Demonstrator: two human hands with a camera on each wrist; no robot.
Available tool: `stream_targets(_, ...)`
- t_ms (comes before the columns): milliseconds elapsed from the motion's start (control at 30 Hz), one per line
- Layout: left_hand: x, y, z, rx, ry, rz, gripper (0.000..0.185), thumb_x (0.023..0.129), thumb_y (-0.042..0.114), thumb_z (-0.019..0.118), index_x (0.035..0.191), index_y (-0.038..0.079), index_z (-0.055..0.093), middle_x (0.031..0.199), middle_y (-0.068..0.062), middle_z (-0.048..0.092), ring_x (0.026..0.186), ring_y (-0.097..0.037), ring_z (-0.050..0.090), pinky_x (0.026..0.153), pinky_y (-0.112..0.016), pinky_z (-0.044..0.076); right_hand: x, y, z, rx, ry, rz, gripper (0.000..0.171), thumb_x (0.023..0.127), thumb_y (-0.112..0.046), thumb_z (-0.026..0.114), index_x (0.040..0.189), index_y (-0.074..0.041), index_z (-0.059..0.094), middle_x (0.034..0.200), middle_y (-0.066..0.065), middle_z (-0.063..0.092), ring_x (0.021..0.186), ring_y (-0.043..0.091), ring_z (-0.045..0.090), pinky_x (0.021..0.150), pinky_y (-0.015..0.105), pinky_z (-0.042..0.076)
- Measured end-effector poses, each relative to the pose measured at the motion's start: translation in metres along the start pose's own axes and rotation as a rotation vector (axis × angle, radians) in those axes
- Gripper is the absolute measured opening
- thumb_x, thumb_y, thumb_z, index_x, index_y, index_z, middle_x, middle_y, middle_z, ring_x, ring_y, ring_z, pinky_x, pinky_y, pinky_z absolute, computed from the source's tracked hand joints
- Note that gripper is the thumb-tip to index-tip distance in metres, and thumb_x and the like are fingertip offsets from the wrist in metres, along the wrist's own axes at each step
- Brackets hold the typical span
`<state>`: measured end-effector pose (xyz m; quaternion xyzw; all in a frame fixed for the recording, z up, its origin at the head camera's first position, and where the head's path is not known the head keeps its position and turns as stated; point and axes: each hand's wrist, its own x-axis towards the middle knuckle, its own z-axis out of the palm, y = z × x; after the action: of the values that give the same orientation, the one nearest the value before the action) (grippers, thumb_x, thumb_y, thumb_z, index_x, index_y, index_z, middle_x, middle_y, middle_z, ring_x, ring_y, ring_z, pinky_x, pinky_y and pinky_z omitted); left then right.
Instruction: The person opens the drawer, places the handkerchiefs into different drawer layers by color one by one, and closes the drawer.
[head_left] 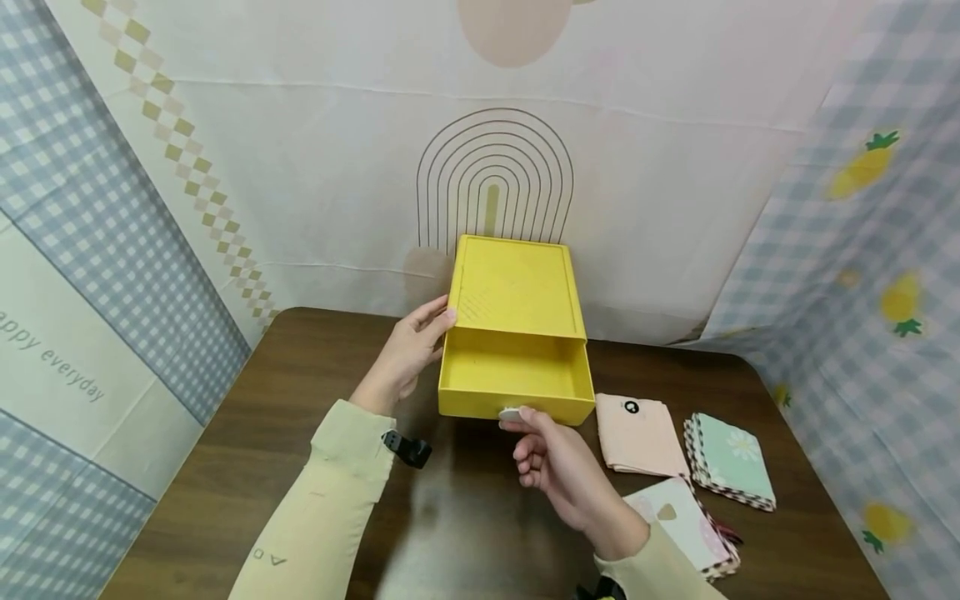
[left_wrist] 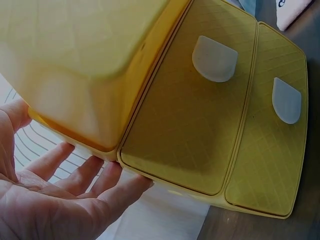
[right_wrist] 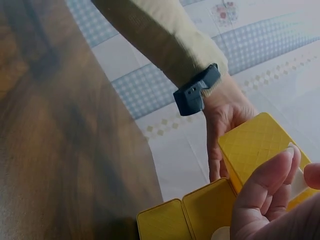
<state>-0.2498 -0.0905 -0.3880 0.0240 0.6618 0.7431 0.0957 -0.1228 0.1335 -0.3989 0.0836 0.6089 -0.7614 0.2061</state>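
Note:
A yellow drawer box point(head_left: 517, 287) stands at the back of the brown table point(head_left: 247, 433). Its top drawer point(head_left: 510, 371) is pulled out toward me and looks empty inside. My right hand point(head_left: 525, 427) pinches the white handle tab point(head_left: 511, 413) on the drawer front; in the right wrist view the fingers point(right_wrist: 265, 192) curl at the tab point(right_wrist: 299, 183). The left hand point(head_left: 408, 350) rests with straight fingers against the box's left side. In the left wrist view that hand point(left_wrist: 65, 200) touches the box's edge point(left_wrist: 120, 150), and two drawer fronts with white tabs point(left_wrist: 214, 59) show.
Right of the box lie folded cloths: a pink one point(head_left: 641, 433), a green flowered one point(head_left: 731, 458) and a pale patterned one point(head_left: 682, 525). Printed fabric walls close in the back and both sides. The table's edge curves at the right.

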Motion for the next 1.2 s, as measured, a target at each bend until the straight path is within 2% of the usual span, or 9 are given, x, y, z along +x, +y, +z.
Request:
stream_targets(167, 0.000, -0.001, -0.001, -0.016, 0.002, 0.003, 0.056, 0.092, 0.042, 0.064, 0.143, 0.025, 0.048, 0.144, 0.002, 0.045, 0.129, -0.016, 0.045, 0.103, -0.046, 0.039, -0.003, 0.003, -0.002, -0.029, -0.027, -0.018, 0.072, 0.090, -0.055, 0.060, 0.128, 0.005, 0.054, 0.074, 0.002, 0.057, 0.060, 0.012, 0.050, 0.055, 0.024, 0.046)
stream_targets(333, 0.001, -0.004, 0.002, -0.024, -0.010, 0.002, 0.057, 0.092, 0.043, 0.064, 0.143, 0.026, 0.048, 0.145, 0.001, 0.045, 0.128, -0.016, 0.046, 0.103, -0.045, 0.039, -0.005, 0.011, -0.022, -0.096, -0.092, -0.048, 0.067, 0.094, -0.051, 0.056, 0.131, 0.005, 0.051, 0.086, 0.006, 0.061, 0.070, 0.015, 0.056, 0.060, 0.026, 0.049)
stream_targets(400, 0.001, -0.004, 0.003, -0.025, -0.008, 0.000, 0.056, 0.091, 0.044, 0.064, 0.142, 0.027, 0.049, 0.144, 0.002, 0.045, 0.128, -0.015, 0.046, 0.103, -0.045, 0.039, -0.007, 0.015, -0.035, -0.167, -0.125, -0.072, 0.061, 0.098, -0.045, 0.053, 0.132, 0.004, 0.049, 0.095, 0.010, 0.062, 0.077, 0.017, 0.058, 0.065, 0.028, 0.052)
stream_targets(500, 0.001, -0.005, 0.004, -0.028, 0.000, -0.002, 0.056, 0.091, 0.043, 0.065, 0.142, 0.026, 0.049, 0.144, 0.002, 0.045, 0.128, -0.016, 0.045, 0.104, -0.047, 0.037, -0.010, 0.020, -0.057, -0.335, -0.133, -0.131, 0.049, 0.101, -0.037, 0.051, 0.132, 0.002, 0.050, 0.107, 0.017, 0.062, 0.089, 0.026, 0.061, 0.074, 0.034, 0.054)
stream_targets(633, 0.001, -0.005, 0.006, -0.033, 0.000, -0.004, 0.056, 0.091, 0.043, 0.065, 0.142, 0.026, 0.049, 0.143, 0.003, 0.047, 0.128, -0.016, 0.045, 0.105, -0.048, 0.036, -0.016, 0.025, -0.087, -0.548, -0.031, -0.189, 0.043, 0.099, -0.031, 0.057, 0.131, -0.002, 0.053, 0.114, 0.021, 0.061, 0.097, 0.036, 0.061, 0.078, 0.041, 0.054)
stream_targets(733, 0.001, -0.004, 0.006, -0.028, 0.006, -0.002, 0.056, 0.090, 0.045, 0.066, 0.141, 0.028, 0.050, 0.142, 0.004, 0.048, 0.127, -0.015, 0.046, 0.104, -0.047, 0.037, -0.019, 0.027, -0.108, -0.674, 0.082, -0.178, 0.050, 0.094, -0.037, 0.064, 0.132, -0.006, 0.054, 0.114, 0.016, 0.062, 0.097, 0.031, 0.062, 0.076, 0.039, 0.054)
stream_targets(933, 0.002, -0.003, 0.005, -0.025, 0.020, -0.005, 0.055, 0.090, 0.044, 0.066, 0.140, 0.029, 0.051, 0.141, 0.005, 0.048, 0.126, -0.015, 0.047, 0.104, -0.048, 0.037, -0.023, 0.030, -0.149, -0.906, 0.238, -0.096, 0.069, 0.085, -0.052, 0.069, 0.136, -0.011, 0.050, 0.114, 0.006, 0.062, 0.094, 0.016, 0.061, 0.073, 0.031, 0.051)
stream_targets(1033, 0.002, -0.003, 0.004, -0.025, 0.021, -0.013, 0.055, 0.090, 0.044, 0.066, 0.141, 0.028, 0.051, 0.141, 0.004, 0.048, 0.126, -0.015, 0.048, 0.104, -0.047, 0.037, -0.028, 0.029, -0.167, -0.996, 0.290, -0.047, 0.078, 0.083, -0.058, 0.068, 0.140, -0.009, 0.045, 0.118, 0.009, 0.060, 0.096, 0.020, 0.060, 0.072, 0.033, 0.052)
stream_targets(1200, 0.001, -0.002, 0.001, -0.030, 0.031, -0.017, 0.055, 0.090, 0.044, 0.067, 0.140, 0.029, 0.051, 0.141, 0.003, 0.048, 0.125, -0.016, 0.048, 0.105, -0.049, 0.036, -0.034, 0.027, -0.195, -1.161, 0.325, 0.029, 0.094, 0.079, -0.068, 0.065, 0.142, -0.002, 0.040, 0.126, 0.022, 0.055, 0.107, 0.035, 0.057, 0.077, 0.046, 0.051)
